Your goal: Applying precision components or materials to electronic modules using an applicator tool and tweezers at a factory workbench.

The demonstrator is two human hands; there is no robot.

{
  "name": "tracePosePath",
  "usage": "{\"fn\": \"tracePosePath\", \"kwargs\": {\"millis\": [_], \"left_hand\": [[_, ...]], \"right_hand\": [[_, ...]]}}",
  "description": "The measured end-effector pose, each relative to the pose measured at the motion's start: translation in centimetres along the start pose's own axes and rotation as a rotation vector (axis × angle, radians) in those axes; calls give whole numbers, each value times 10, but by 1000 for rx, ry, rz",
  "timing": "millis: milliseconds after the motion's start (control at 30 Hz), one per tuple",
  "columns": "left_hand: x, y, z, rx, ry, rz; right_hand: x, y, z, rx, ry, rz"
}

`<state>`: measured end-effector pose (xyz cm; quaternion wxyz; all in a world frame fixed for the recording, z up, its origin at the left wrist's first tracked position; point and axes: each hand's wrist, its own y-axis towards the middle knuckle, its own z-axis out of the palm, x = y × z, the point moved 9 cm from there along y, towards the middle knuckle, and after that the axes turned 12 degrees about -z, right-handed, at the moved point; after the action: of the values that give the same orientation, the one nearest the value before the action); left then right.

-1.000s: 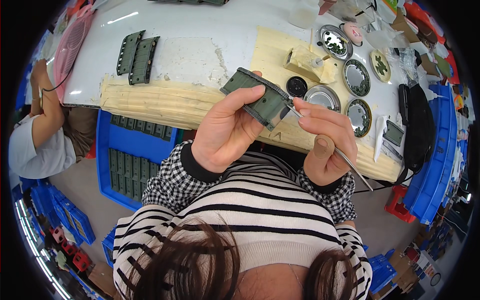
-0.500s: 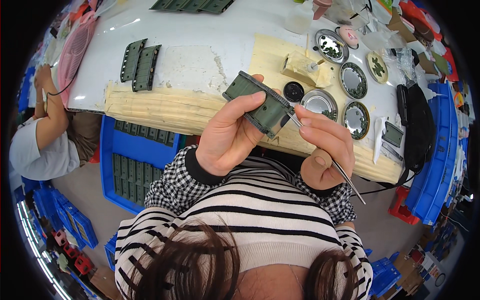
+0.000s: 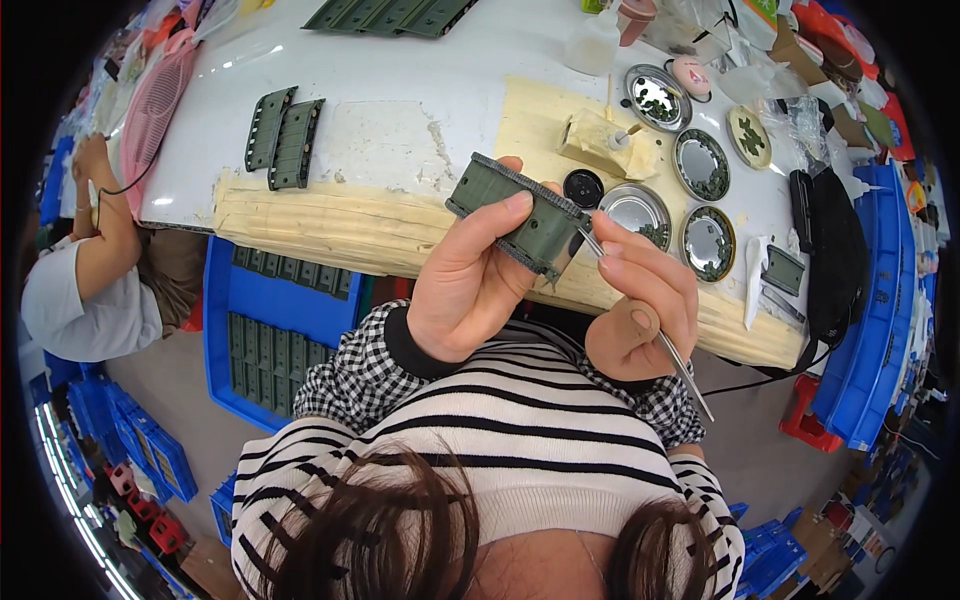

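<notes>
A dark green moulded model part [image 3: 546, 222] with ribbed dark edges is gripped in my left hand [image 3: 462, 278], thumb pressed on its upper face. My right hand [image 3: 640, 310] is closed round metal tweezers [image 3: 684, 372], a covered fingertip showing at its thumb side. The tips of the tweezers meet the right end of the green part; whether they pinch a small piece there I cannot tell. Just beyond my hands stand a small black round dish [image 3: 583, 187] and a steel dish [image 3: 635, 212] with tiny green pieces.
More dishes of small green parts [image 3: 702, 165] stand at the right, beside a cream block [image 3: 600, 140]. Two green parts [image 3: 287, 142] lie on the table's left side. A blue crate [image 3: 225, 330] with green parts sits below the table edge. Another person [image 3: 90, 280] is at the far left.
Both hands have shifted only slightly. The rear end of the tweezers has moved a little left, their tips still at the green part's right end.
</notes>
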<state>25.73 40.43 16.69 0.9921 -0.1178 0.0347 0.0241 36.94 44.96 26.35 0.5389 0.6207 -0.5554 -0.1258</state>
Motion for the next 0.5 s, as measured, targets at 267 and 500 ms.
{"fn": "tracePosePath", "kwargs": {"millis": [267, 500], "left_hand": [[1, 0, 1, 18, -10, -9], [3, -1, 2, 54, -12, 8]], "right_hand": [[2, 1, 0, 5, -6, -24], [4, -2, 1, -51, -25, -80]]}}
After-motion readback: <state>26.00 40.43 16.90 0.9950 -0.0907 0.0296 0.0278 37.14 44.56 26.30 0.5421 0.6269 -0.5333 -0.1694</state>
